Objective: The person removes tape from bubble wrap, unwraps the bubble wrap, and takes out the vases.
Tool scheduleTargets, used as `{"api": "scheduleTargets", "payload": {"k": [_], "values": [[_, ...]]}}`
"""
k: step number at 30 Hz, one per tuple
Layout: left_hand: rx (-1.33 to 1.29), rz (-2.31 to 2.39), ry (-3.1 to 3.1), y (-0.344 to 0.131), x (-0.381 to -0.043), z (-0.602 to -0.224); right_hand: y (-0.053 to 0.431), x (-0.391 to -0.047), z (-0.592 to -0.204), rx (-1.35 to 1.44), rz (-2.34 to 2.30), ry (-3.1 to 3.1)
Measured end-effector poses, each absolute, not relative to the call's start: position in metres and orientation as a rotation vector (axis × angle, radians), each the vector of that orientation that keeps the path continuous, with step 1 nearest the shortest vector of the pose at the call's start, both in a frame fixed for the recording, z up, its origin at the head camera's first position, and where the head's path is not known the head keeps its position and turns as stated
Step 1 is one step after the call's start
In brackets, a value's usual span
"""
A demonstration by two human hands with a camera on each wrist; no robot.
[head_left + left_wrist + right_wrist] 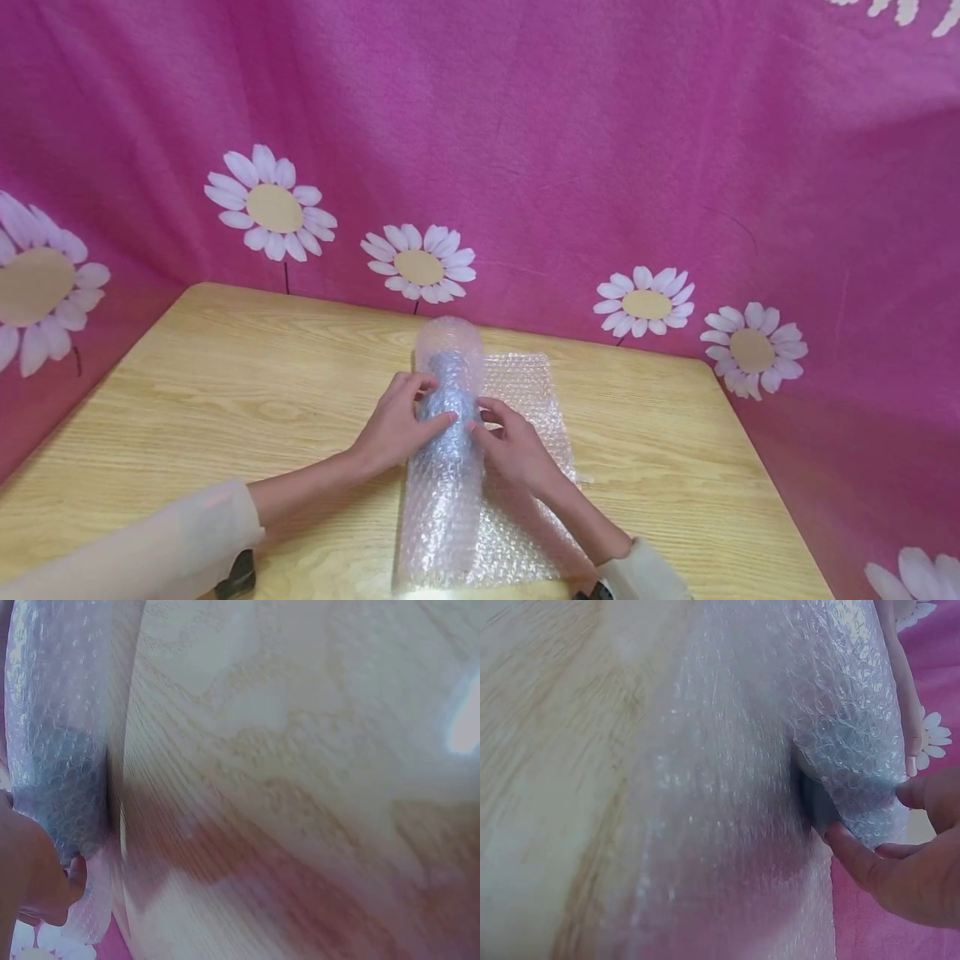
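Note:
A sheet of bubble wrap [525, 500] lies on the table, its left part rolled over a blue-grey object [450, 375] that shows blurred through the bubbles. My left hand [397, 421] grips the wrapped bundle from the left, thumb across the top and fingers at its far left side. From the right, my right hand [513, 442] pinches the wrap's folded edge against the object. In the right wrist view, the right thumb is on top of the wrap, and a fingertip [836, 832] touches the object's bare grey-blue side [817, 802] under the edge.
The wooden table [262, 392] has rounded far corners. A pink cloth [525, 167] printed with white daisies hangs behind it and along both sides. The flat part of the wrap spreads to the right of the bundle, under the right forearm.

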State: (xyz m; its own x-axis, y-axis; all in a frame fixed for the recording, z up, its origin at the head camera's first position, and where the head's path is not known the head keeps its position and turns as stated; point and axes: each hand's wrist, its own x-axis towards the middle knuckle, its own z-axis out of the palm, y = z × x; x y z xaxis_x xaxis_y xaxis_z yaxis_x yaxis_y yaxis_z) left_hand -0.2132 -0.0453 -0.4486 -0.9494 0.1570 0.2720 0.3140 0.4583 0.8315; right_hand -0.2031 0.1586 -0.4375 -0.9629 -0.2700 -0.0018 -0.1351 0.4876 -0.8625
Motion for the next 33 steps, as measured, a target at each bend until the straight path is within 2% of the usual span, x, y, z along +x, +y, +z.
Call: {"api": "scheduleTargets", "payload": {"k": [33], "values": [[-0.278,-1.858,-2.460,-0.074,-0.208,-0.459,0.135,-0.205,-0.433,-0.505,-1.426,2.677]]}}
